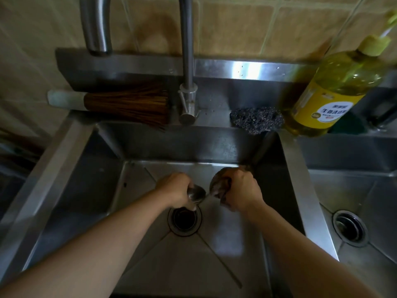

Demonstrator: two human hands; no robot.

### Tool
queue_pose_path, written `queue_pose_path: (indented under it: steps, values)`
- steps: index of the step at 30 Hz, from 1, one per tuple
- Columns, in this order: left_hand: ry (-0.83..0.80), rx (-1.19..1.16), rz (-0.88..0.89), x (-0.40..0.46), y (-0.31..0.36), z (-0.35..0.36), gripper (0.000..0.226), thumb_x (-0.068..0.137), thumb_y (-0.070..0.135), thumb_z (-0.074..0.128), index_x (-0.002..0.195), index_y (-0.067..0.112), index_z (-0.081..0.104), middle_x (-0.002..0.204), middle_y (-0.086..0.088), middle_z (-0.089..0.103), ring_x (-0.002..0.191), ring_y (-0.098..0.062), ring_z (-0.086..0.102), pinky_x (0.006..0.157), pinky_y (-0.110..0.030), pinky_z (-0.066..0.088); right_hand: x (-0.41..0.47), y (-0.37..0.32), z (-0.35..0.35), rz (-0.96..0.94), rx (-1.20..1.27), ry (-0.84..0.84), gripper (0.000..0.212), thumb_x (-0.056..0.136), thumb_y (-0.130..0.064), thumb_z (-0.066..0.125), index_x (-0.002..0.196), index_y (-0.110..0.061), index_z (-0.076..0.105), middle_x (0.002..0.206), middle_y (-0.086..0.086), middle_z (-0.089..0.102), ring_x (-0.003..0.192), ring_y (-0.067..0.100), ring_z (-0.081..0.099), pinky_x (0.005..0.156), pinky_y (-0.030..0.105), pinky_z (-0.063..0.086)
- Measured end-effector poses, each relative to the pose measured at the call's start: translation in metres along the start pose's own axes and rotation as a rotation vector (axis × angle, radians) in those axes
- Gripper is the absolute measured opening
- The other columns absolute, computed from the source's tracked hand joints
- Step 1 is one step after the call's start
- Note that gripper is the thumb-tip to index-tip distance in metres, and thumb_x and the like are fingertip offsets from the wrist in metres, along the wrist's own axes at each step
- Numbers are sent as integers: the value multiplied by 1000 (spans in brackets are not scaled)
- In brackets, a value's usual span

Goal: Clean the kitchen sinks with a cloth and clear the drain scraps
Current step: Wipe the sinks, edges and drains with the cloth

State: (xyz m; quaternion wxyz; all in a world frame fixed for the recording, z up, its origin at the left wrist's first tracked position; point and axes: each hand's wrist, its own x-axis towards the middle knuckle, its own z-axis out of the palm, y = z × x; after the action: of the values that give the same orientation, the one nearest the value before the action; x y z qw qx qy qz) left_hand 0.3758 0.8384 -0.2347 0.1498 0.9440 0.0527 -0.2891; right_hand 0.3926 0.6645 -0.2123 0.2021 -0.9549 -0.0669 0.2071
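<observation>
Both my hands are down in the left steel sink [86,190], just above its open drain [184,220]. My left hand [176,190] grips a small round metal drain stopper [196,193]. My right hand [238,190] grips a rounded metal strainer basket [219,181], fingers curled round it. The two metal pieces nearly touch. The dark drain hole has no strainer in it. The right sink [365,190] has its own drain fitting [350,227].
A tall faucet [187,61] rises behind the left sink. On the back ledge lie a bamboo brush [126,104], a steel wool scourer [256,119] and a yellow detergent bottle [330,91]. A tiled wall stands behind.
</observation>
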Motion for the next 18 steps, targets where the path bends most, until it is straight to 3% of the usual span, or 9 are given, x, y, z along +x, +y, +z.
queue_pose_path:
  steps: [2,6,9,13,18]
  values:
    - [-91,-86,-34,2,-8,6,60,62,42,84,113,20,62,114,2,61,101,-18,58,85,-29,49,-2,-1,5,0,4,5,45,71,-7,76,111,-24,66,106,-4,64,92,15,62,75,23,51]
    - [-181,-214,-40,3,-15,4,42,64,42,82,96,18,70,98,0,67,81,-12,56,60,-20,40,-1,-4,14,4,8,12,44,70,-10,77,111,-24,66,114,0,63,99,19,63,78,26,53]
    - [-185,-200,-39,4,-16,-1,50,65,43,82,104,15,69,107,-2,67,91,-16,60,65,-20,40,1,-8,14,8,12,24,47,67,-9,79,110,-22,66,110,-3,63,97,18,63,74,23,52]
    - [-161,-175,-40,5,-21,-6,56,63,44,83,108,15,67,109,-3,66,97,-19,62,71,-24,45,4,-18,15,38,51,58,53,61,-9,82,109,-26,66,110,-2,66,96,21,65,79,31,56]
    - [10,-145,-14,-1,-23,-19,60,59,46,83,109,20,64,108,0,65,96,-19,61,81,-32,53,5,-27,11,41,67,120,54,62,-10,81,111,-25,65,112,-1,65,97,20,65,79,32,56]
